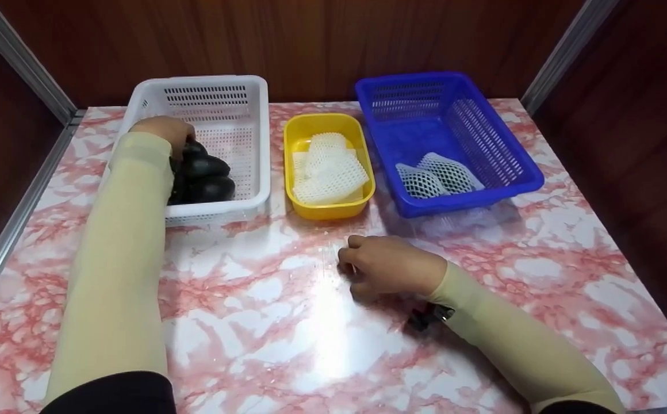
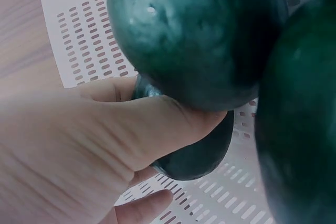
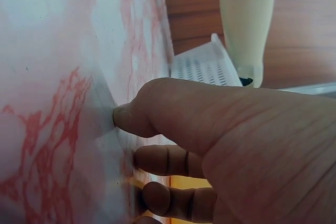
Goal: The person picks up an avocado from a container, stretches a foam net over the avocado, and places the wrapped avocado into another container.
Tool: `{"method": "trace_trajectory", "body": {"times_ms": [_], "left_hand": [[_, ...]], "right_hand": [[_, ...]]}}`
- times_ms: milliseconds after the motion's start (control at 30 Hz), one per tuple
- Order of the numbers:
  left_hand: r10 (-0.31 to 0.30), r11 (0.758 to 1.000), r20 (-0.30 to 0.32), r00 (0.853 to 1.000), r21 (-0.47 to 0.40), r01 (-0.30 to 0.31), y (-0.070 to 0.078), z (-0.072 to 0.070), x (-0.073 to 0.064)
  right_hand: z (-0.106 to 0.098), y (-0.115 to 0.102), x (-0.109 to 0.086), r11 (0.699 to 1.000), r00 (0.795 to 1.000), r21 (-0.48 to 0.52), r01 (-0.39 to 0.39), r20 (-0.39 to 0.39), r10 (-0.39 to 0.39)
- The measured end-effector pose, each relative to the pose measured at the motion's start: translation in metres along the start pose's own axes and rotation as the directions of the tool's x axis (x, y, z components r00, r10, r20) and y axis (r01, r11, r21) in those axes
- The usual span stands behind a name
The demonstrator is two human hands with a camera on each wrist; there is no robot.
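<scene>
Left hand (image 1: 162, 131): inside the white basket (image 1: 264, 138), thumb and fingers curled round one dark fruit (image 2: 197, 158). Neighbouring fruits (image 1: 211, 188) crowd the thumb; a hasty lift could roll them, and the glossy skin could let the held one slip.

Right hand (image 1: 394, 265): fingers loosely bent, tips at the table (image 1: 241, 345), holding nothing. A fruit released before this hand grips it could roll away.

Beyond: the yellow tray (image 1: 328, 213) holds loose nets (image 1: 336, 172), overlapping; two could come up together. The blue basket (image 1: 477, 199) holds netted fruits (image 1: 451, 173), side by side; dropping another on them risks bruising.
</scene>
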State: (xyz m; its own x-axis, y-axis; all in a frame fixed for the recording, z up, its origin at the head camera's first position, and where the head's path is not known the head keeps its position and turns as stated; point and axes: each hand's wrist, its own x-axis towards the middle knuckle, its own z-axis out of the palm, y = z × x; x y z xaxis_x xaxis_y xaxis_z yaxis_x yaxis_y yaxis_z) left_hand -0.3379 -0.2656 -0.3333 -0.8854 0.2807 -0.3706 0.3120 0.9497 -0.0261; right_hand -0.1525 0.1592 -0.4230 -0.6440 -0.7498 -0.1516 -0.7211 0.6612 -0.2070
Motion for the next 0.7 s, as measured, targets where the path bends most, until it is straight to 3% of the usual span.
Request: {"method": "trace_trajectory", "body": {"times_ms": [233,467,700], "left_hand": [[-0.019,0.998,-0.052,0.998,-0.061,0.016,-0.001,-0.002,-0.002],[-0.032,0.998,-0.107,0.994,-0.063,0.025,0.002,-0.011,-0.004],[-0.038,0.993,-0.216,0.976,-0.121,0.012,0.017,-0.020,-0.002]], "right_hand": [[-0.001,-0.001,0.001,1.000,1.000,0.011,-0.006,0.005,0.006],[0.000,0.000,0.002,1.000,1.000,0.014,0.006,0.001,-0.006],[-0.001,0.000,0.002,1.000,1.000,0.014,-0.013,0.016,0.013]]}}
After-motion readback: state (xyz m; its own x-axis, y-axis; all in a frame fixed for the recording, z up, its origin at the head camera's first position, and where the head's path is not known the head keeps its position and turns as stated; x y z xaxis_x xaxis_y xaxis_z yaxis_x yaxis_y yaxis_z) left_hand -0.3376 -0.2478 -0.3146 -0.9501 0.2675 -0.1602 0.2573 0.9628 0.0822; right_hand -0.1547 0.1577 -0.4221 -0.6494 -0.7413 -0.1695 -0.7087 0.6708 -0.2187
